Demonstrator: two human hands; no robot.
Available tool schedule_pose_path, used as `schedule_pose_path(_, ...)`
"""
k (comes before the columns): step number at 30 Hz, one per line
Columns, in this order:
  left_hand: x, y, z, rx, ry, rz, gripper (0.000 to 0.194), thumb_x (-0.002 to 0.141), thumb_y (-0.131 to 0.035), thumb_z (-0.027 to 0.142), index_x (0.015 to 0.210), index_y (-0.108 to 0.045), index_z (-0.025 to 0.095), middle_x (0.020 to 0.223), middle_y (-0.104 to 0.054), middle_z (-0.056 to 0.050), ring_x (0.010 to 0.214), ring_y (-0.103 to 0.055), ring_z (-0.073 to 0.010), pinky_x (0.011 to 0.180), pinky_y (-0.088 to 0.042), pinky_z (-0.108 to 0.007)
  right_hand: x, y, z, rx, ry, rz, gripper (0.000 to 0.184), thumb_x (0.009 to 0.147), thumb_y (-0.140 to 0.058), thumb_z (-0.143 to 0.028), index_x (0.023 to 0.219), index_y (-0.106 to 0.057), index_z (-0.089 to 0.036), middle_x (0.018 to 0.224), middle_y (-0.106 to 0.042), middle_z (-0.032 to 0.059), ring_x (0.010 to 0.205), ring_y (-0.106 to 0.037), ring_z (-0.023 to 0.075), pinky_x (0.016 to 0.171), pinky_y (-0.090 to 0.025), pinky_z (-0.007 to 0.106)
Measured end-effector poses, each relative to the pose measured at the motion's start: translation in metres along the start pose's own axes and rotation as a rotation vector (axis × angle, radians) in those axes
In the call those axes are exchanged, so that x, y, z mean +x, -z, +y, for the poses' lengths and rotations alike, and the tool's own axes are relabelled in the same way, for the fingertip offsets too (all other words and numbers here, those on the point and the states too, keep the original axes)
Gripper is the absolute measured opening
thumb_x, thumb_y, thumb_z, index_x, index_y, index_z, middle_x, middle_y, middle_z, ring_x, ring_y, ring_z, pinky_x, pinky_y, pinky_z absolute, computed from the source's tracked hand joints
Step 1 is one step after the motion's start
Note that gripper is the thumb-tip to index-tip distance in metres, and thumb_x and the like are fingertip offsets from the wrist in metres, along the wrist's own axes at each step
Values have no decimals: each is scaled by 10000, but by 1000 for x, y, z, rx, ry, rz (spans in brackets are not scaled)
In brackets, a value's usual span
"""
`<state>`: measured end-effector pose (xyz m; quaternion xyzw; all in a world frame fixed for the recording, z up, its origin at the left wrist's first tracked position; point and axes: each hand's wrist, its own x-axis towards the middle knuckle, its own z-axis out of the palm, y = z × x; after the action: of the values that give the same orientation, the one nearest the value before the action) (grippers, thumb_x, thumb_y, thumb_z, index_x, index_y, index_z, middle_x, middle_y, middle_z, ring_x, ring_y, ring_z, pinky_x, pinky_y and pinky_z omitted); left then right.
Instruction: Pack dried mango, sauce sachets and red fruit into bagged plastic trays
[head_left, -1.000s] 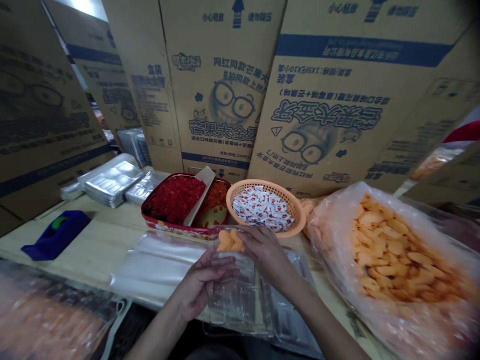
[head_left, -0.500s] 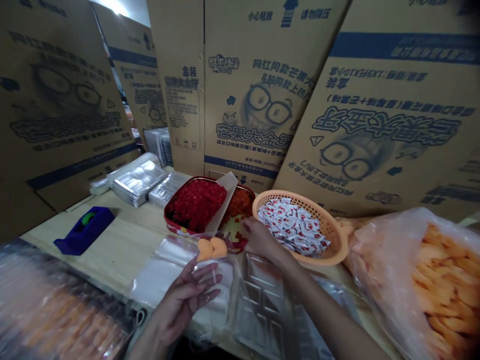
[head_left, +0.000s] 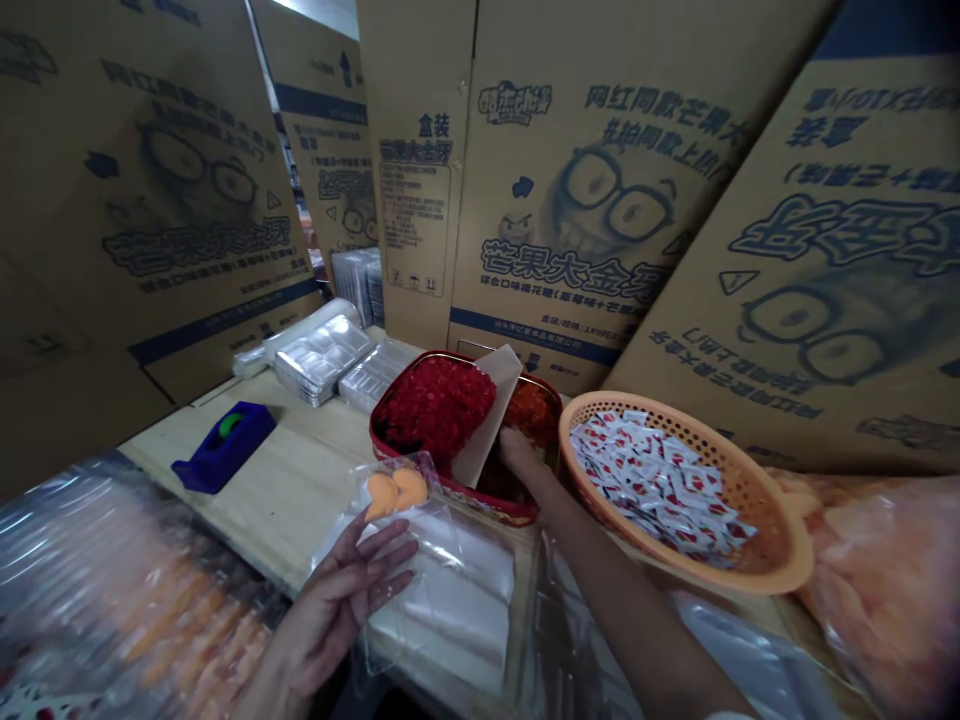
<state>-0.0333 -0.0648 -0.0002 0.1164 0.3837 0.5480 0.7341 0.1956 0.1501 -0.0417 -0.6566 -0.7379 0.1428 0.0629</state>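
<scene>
- Head view: the left hand (head_left: 330, 610) is open, fingers spread against a clear plastic bag (head_left: 435, 570), supporting it without a visible pinch.
- Two rounded orange gummy pieces (head_left: 394, 490) are already inside the bag, just above those fingers.
- The right hand (head_left: 521, 450) reaches ahead into a red tray (head_left: 487, 510); its fingertips are hidden, so any grip cannot be told.
- Still in the tray, beyond the right hand: red crumbled filling (head_left: 435, 405) and orange bits (head_left: 536, 410); neither shows in the bag.

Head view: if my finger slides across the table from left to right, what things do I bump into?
Blue tape dispenser, stack of clear plastic trays, red tin, orange plastic basket of sachets, big plastic bag of orange pieces.
</scene>
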Motion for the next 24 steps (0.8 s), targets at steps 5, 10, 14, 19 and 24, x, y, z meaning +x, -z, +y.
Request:
schedule_pose_path(5, 4, 2, 3, 1, -36, 4, 645, 697, -573, 3, 1244, -344, 257, 1248, -539, -104, 1109, -543, -275, 967, -398, -436, -31, 30, -1, 35, -5, 99, 287, 716, -426, -15, 904, -618, -118, 969, -578, 128, 818, -565, 168, 695, -400, 260)
schedule_pose_path(10, 9, 5, 5, -18, -58, 12, 619, 667, -556, -45, 1192, -381, 233, 1221, -555, -120, 1092, -553, -294, 922, -439, -441, -106, 57, -44, 451, 520, -57, 137, 708, -504, -87, 767, -591, -175, 797, -545, 4, 705, -514, 108, 638, -402, 206)
schedule_pose_path(14, 9, 8, 7, -29, -77, 5, 596, 667, -537, -57, 1168, -400, 234, 1237, -546, -115, 1118, -532, -304, 918, -442, -469, -154, 53, -74, 508, 711, -246, 255, 682, -492, -11, 829, -597, -190, 905, -558, 17, 808, -522, 113, 710, -406, 212)
schedule_pose_path(19, 8, 12, 9, -40, -89, 46, 565, 682, -544, -54, 1156, -413, 224, 1240, -546, -128, 1122, -528, -308, 924, -444, -488, -132, 48, -58, 449, 632, -145, 298, 743, -448, -36, 947, -593, -196, 955, -572, 33, 868, -534, 129, 751, -414, 233)
schedule_pose_path(24, 9, 12, 12, -13, -116, 85, 559, 689, -555, -52, 1160, -434, 223, 1251, -540, -124, 1128, -521, -311, 925, -448, -508, -55, 38, -15, -9, 0, 11, 313, 769, -387, -28, 982, -594, -126, 1011, -567, 115, 893, -557, 154, 752, -400, 242)
